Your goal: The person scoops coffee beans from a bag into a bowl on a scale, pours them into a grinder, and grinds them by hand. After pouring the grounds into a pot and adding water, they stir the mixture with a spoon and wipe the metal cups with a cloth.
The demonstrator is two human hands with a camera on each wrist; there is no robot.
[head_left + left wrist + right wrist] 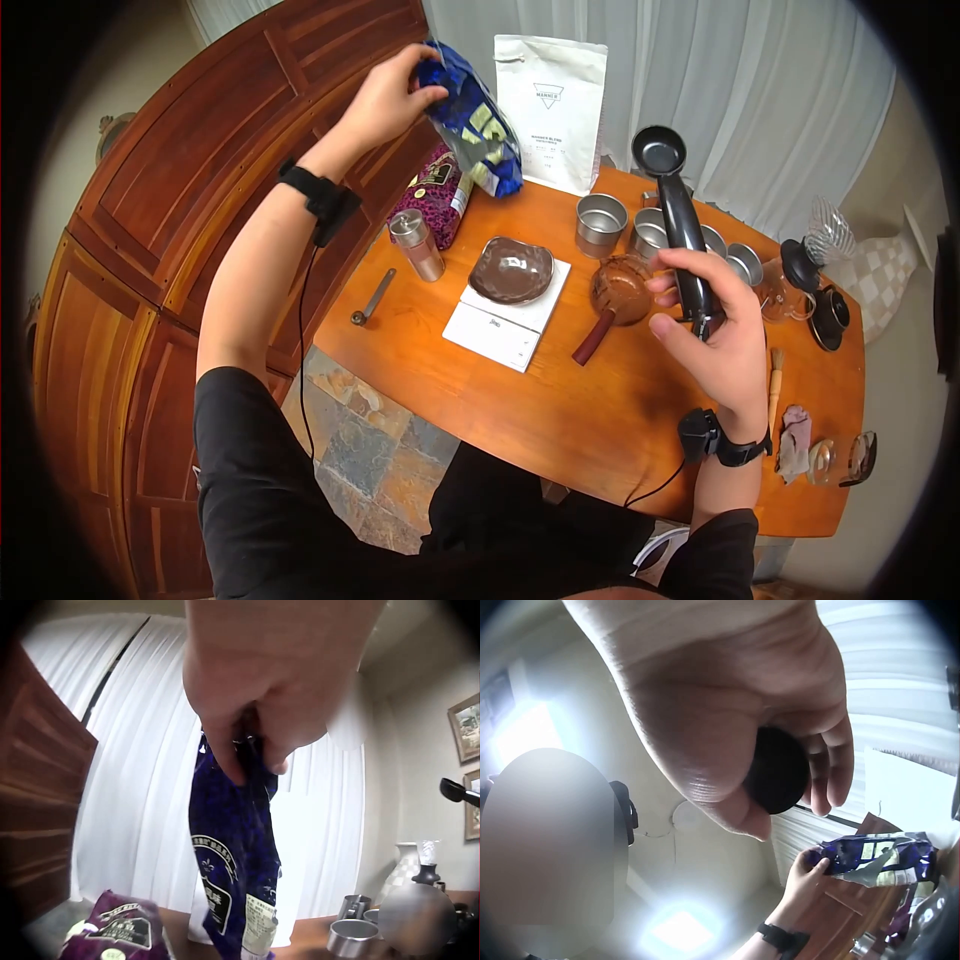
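High at the back left, my left hand (393,97) pinches the top of a dark blue coffee bag (470,120), which hangs down from the fingers. In the left wrist view the blue bag (232,855) shows pale labels. My right hand (722,325) grips the handle of a black scoop (684,225), raised over the right of the table with its bowl pointing to the back. From the right wrist view, the round black handle end (778,771) shows between thumb and fingers. A brown dish (512,270) sits on a white scale (490,335) between the hands.
A purple bag (437,195), a hand grinder (418,245) and its crank (374,297) lie at the left. Behind stands a white bag (550,110). Several metal cups (601,225), a brown-red handled pot (622,290), a brush (776,385) and a cloth (795,440) occupy the right.
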